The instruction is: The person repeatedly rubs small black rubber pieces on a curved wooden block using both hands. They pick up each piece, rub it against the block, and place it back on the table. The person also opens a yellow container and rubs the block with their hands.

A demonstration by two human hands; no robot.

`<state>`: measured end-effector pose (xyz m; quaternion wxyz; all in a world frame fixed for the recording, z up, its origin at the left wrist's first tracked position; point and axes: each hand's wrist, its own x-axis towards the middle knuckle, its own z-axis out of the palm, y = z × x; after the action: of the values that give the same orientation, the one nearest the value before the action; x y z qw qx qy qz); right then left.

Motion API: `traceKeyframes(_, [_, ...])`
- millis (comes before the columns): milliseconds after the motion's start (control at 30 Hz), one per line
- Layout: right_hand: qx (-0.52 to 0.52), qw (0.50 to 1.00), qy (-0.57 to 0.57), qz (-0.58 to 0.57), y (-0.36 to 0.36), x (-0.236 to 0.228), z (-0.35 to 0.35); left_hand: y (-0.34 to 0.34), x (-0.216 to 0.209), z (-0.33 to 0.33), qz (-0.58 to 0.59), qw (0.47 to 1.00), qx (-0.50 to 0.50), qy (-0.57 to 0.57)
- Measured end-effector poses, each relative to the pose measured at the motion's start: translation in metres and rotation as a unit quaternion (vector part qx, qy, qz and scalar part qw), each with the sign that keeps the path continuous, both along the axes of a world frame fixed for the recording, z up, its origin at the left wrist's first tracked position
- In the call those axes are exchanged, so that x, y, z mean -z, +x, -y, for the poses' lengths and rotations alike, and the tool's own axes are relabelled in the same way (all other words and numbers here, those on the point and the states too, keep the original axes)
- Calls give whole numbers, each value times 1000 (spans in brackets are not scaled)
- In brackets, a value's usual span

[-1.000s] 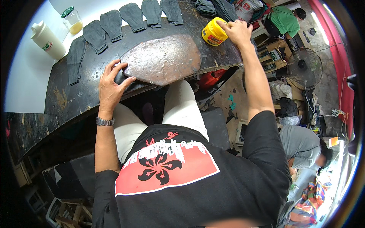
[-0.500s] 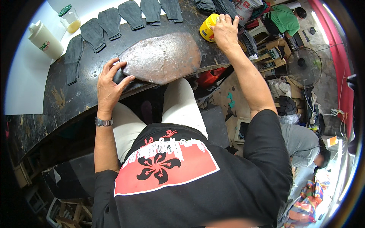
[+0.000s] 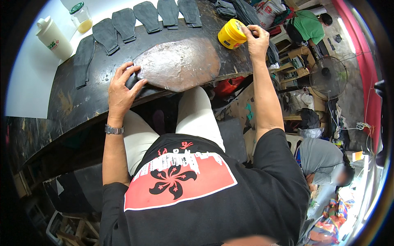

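- Evidently, your two hands are well apart: your left hand (image 3: 123, 88) is at the left end of the slab (image 3: 178, 63), your right hand (image 3: 256, 39) at the right side of the yellow tub (image 3: 232, 35).
- The tub sits on the black table (image 3: 67, 84), beyond the slab's right end and near the table's right side.
- Your right thumb and fingertips are bunched by the tub's rim; I cannot tell whether they pinch anything.
- Your left thumb and forefinger stand apart, with something dark between them; whether they grip it, I cannot tell.
- For good control at the tub, work with light fingertips and a loose wrist, since a sideways push on the rim could slide or tip it.
- Best let the left hand rest lightly by the slab, without leaning on its edge, which lies close to the table's front.
- The slab is long with blunt, angled ends; its brown-grey face is glossy and pitted, and looks hard and heavy.
- The tub is a short, smooth cylinder, probably plastic, so damp fingers might slip on it.
- The dark cut pieces (image 3: 147, 17) lie in a row behind the slab: matt, tapered, rounded at one end, seemingly pliable. Clean fingers would suit them.
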<state>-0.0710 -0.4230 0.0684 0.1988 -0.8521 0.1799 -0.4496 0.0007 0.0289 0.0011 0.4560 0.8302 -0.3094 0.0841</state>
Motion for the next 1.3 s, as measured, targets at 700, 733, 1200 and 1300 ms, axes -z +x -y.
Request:
traceKeyframes(700, [93,954,-120,-260,4,-26,4,1,0,1,-2,1000,-1,-20])
traceKeyframes(733, [110,921,-222,-301,8,-32,1,1,0,2,-3,1000,2,-21])
traceKeyframes(1200, [79,918,-310,-236,-14,9,-12,0,1,2,13,1000,1,-21])
traceKeyframes(1300, [65,964,-173,-191,-22,9,-12,0,1,0,-12,1000,9,-15])
